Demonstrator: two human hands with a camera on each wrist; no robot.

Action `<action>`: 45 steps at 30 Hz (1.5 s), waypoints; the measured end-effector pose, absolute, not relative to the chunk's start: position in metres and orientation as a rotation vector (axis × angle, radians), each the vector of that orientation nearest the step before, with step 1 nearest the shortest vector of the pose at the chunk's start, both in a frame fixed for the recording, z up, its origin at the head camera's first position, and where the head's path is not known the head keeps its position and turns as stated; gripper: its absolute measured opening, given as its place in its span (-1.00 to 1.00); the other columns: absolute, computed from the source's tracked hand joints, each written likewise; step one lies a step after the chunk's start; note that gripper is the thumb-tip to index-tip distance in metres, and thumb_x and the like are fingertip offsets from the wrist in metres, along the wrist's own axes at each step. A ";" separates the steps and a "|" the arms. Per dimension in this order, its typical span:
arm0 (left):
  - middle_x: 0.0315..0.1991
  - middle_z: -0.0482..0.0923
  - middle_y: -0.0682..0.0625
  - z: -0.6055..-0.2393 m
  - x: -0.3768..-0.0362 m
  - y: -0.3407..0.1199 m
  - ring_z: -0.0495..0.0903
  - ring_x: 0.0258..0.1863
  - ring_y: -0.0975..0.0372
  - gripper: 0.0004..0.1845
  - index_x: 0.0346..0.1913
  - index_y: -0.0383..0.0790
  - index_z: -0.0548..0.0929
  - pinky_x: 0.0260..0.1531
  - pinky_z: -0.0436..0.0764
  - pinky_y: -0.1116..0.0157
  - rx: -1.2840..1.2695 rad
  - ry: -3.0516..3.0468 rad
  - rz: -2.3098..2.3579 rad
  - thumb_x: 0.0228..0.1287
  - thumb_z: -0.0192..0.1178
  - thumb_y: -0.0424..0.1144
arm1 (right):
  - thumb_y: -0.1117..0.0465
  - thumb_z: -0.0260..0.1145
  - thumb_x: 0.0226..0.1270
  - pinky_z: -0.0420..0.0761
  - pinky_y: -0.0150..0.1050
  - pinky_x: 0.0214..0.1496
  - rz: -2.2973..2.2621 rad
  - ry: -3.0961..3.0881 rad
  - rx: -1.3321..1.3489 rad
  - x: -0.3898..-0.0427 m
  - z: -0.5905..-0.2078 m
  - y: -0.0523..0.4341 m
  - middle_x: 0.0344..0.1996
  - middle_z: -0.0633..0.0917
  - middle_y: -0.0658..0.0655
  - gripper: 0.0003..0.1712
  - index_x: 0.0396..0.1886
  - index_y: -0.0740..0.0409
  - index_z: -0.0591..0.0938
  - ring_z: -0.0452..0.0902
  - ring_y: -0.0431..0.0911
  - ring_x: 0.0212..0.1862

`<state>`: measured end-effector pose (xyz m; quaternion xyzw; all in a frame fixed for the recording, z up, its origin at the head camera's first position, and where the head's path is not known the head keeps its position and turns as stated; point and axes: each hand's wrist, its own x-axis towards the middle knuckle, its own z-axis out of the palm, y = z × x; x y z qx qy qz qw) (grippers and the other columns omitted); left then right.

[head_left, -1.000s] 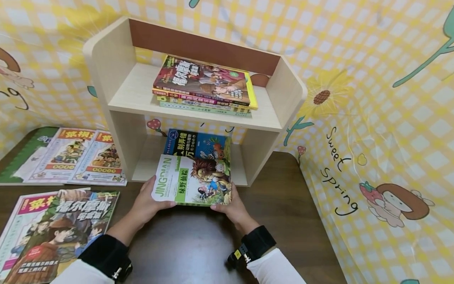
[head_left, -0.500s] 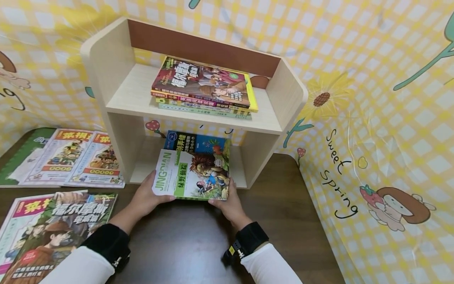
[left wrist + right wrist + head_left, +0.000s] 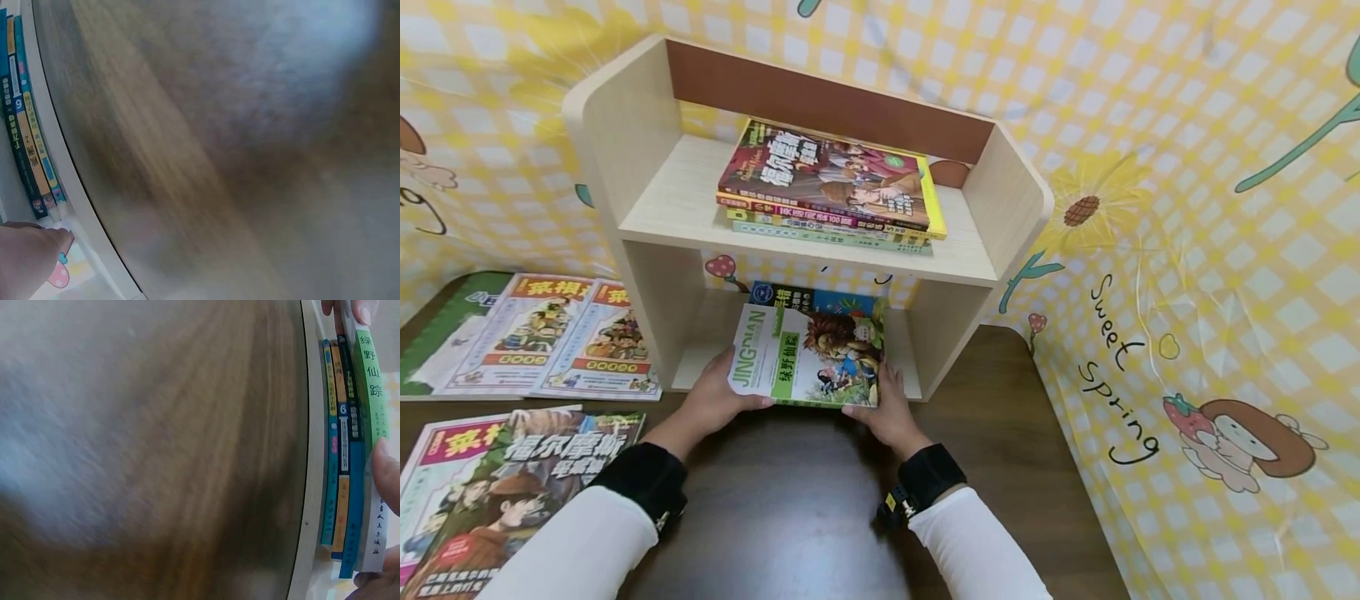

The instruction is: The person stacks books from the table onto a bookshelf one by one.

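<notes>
A white and green paperback book [image 3: 812, 358] with a lion on its cover lies flat between my hands, at the mouth of the lower shelf. My left hand [image 3: 717, 398] grips its left near corner, thumb along the front edge. The right hand [image 3: 891, 414] holds the right near corner in the same way. Beneath it is a stack topped by a blue book [image 3: 842, 302], mostly covered in the head view. The right wrist view shows the held book's green spine [image 3: 370, 381] just above several thinner spines [image 3: 342, 456].
A pale wooden two-tier bookshelf [image 3: 647, 192] stands on the dark table [image 3: 790, 500]. Its upper shelf bears a stack of books [image 3: 831, 179]. More magazines [image 3: 527, 492] lie at the left, with booklets [image 3: 542, 325] behind them. A patterned yellow cloth [image 3: 1210, 292] hangs behind.
Both hands have moved the lion book forward, farther into the lower shelf. It now covers more of the blue book. The upper stack and the magazines stay as they were.
</notes>
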<state>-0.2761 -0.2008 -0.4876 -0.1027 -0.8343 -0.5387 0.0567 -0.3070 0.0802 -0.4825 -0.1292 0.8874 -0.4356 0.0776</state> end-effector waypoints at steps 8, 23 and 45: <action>0.23 0.38 -0.33 -0.483 -0.286 -0.200 0.35 0.20 -0.15 -0.03 0.39 -0.38 0.21 0.23 0.21 -0.13 -0.252 -2.569 -1.611 -0.06 0.53 -0.25 | 0.11 0.40 0.24 -0.09 0.18 0.48 -1.189 2.655 -0.358 -0.320 -0.476 0.078 0.50 -0.07 0.39 0.11 0.51 0.38 -0.11 -0.37 0.29 0.50; 0.30 0.27 -0.36 -0.481 -0.303 -0.197 0.29 0.26 -0.17 0.03 0.45 -0.38 0.09 0.31 0.13 -0.16 -0.215 -2.610 -1.648 -0.01 0.50 -0.24 | 0.01 0.37 0.28 -0.13 0.30 0.43 -1.013 2.742 -0.375 -0.342 -0.481 0.079 0.50 -0.03 0.35 0.09 0.51 0.34 -0.09 -0.31 0.25 0.51; 0.32 0.23 -0.40 -0.486 -0.325 -0.200 0.23 0.29 -0.24 0.08 0.45 -0.41 0.04 0.34 0.08 -0.17 -0.170 -2.652 -1.601 -0.07 0.51 -0.30 | -0.02 0.36 0.27 -0.09 0.28 0.44 -0.935 2.797 -0.335 -0.354 -0.475 0.071 0.51 -0.02 0.29 0.07 0.53 0.28 -0.05 -0.28 0.20 0.52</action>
